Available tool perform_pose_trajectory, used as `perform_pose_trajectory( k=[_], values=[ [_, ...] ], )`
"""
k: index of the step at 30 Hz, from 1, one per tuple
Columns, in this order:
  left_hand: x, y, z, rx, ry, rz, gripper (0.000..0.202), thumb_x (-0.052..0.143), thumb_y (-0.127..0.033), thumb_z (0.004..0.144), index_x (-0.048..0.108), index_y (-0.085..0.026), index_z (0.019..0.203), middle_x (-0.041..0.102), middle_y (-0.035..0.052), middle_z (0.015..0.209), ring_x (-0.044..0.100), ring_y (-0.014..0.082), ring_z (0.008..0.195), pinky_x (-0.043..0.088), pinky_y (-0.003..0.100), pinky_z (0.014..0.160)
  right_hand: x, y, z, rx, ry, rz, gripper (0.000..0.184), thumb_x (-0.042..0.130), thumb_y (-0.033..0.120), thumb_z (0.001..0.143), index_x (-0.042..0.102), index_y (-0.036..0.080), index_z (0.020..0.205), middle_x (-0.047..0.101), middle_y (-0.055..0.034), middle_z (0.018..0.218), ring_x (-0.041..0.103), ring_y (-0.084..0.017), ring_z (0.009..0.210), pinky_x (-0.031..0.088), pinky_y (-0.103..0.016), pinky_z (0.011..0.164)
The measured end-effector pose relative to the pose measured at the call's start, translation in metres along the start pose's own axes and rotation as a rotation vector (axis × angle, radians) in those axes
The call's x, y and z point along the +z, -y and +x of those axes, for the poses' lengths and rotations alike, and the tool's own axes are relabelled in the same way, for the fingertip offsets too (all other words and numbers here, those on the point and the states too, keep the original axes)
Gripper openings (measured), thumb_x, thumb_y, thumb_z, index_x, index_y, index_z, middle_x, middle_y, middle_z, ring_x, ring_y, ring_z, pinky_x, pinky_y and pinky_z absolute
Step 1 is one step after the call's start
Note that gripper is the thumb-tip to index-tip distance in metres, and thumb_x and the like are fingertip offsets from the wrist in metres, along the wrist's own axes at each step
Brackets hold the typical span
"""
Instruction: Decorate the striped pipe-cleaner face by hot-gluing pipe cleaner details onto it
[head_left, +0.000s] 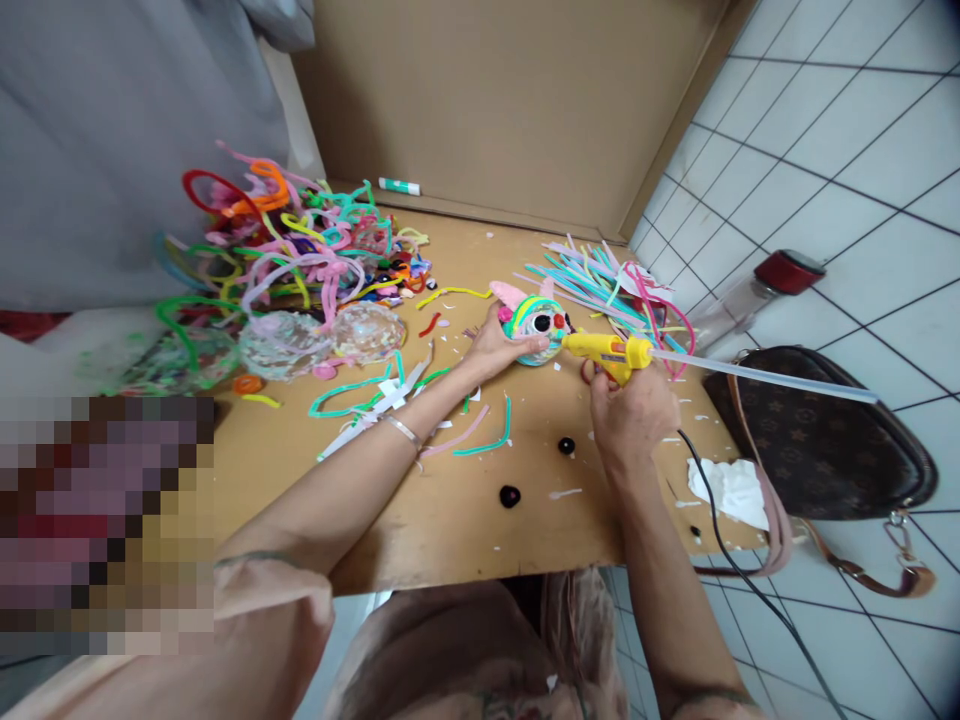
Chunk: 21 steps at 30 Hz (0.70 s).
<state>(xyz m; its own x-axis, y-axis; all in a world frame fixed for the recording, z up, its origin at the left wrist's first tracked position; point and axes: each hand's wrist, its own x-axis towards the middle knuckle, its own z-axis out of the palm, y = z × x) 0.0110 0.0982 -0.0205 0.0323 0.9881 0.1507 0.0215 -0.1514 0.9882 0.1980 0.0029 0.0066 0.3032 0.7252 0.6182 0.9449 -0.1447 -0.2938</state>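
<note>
My left hand (501, 343) is closed round the side of a small craft animal head (534, 312), made from a clear ball with pink ears, yellow and green bands, a black eye and a red nose. In my right hand (634, 405) is a yellow hot glue gun (607, 348), its nozzle pointing left at the head's right side. Whether the nozzle touches the head I cannot tell. A long clear glue stick (765, 376) sticks out of the gun's back, and a black cord (735, 560) trails down from it. Two black round pieces (510, 496) lie on the table nearer me.
Colourful pipe cleaners and clear balls form a big pile (300, 240) at the left. More pipe cleaners (585, 280) lie behind the gun. A glue tube (399, 186) is at the back. At the right are a brown handbag (832, 430), a bottle (750, 290) and crumpled tissue (729, 492).
</note>
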Motion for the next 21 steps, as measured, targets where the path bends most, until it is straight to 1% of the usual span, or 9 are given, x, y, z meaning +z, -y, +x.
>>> perform_pose_trajectory(
  k=[3,6,8,13,17,21],
  values=[
    [0.0,0.002,0.001,0.006,-0.001,-0.003,0.089,0.095,-0.043,0.057,0.051,-0.019,0.131,0.068,0.0148,0.13,0.062,0.0353,0.127,0.048,0.05,0.112,0.003,-0.003,-0.001,-0.025,-0.041,-0.018,0.033,0.052,0.044,0.089,0.062,0.016,0.103,0.065,-0.0189,0.096,0.063,-0.034,0.09,0.046,-0.045,0.077],
    [0.0,0.003,0.001,0.015,0.001,-0.005,0.088,0.094,-0.043,0.058,0.05,-0.019,0.131,0.068,0.0135,0.13,0.064,0.0325,0.123,0.049,0.048,0.11,0.008,-0.008,-0.002,-0.068,-0.092,-0.022,0.028,0.052,0.041,0.09,0.061,0.018,0.103,0.064,-0.0162,0.093,0.062,-0.032,0.089,0.046,-0.042,0.074],
    [0.0,0.002,0.001,0.012,0.003,0.015,0.088,0.094,-0.044,0.059,0.05,-0.019,0.13,0.068,0.0135,0.13,0.065,0.0311,0.123,0.05,0.046,0.109,0.011,-0.01,-0.002,-0.084,-0.109,-0.049,0.027,0.052,0.04,0.09,0.061,0.018,0.103,0.064,-0.0157,0.092,0.062,-0.032,0.089,0.045,-0.04,0.072],
    [0.001,-0.001,-0.001,-0.006,-0.004,0.045,0.084,0.093,-0.044,0.06,0.051,-0.018,0.128,0.068,0.0149,0.129,0.065,0.0311,0.122,0.052,0.045,0.106,0.014,-0.011,-0.002,-0.111,-0.126,-0.113,0.028,0.053,0.037,0.089,0.062,0.014,0.102,0.064,-0.0147,0.088,0.062,-0.029,0.084,0.042,-0.037,0.069],
    [0.001,-0.004,-0.002,-0.006,0.003,0.025,0.075,0.092,-0.039,0.062,0.052,-0.019,0.123,0.068,0.0139,0.13,0.066,0.0299,0.121,0.052,0.044,0.107,0.015,-0.013,-0.002,-0.131,-0.143,-0.102,0.026,0.054,0.037,0.089,0.062,0.015,0.1,0.064,-0.0136,0.086,0.061,-0.028,0.08,0.04,-0.036,0.067],
    [0.001,-0.007,-0.003,-0.005,0.005,0.026,0.075,0.092,-0.038,0.062,0.053,-0.02,0.124,0.068,0.0129,0.131,0.066,0.0296,0.121,0.052,0.044,0.107,0.015,-0.014,-0.001,-0.146,-0.14,-0.088,0.025,0.054,0.037,0.089,0.062,0.015,0.099,0.064,-0.0126,0.085,0.06,-0.027,0.079,0.039,-0.035,0.066]
  ],
)
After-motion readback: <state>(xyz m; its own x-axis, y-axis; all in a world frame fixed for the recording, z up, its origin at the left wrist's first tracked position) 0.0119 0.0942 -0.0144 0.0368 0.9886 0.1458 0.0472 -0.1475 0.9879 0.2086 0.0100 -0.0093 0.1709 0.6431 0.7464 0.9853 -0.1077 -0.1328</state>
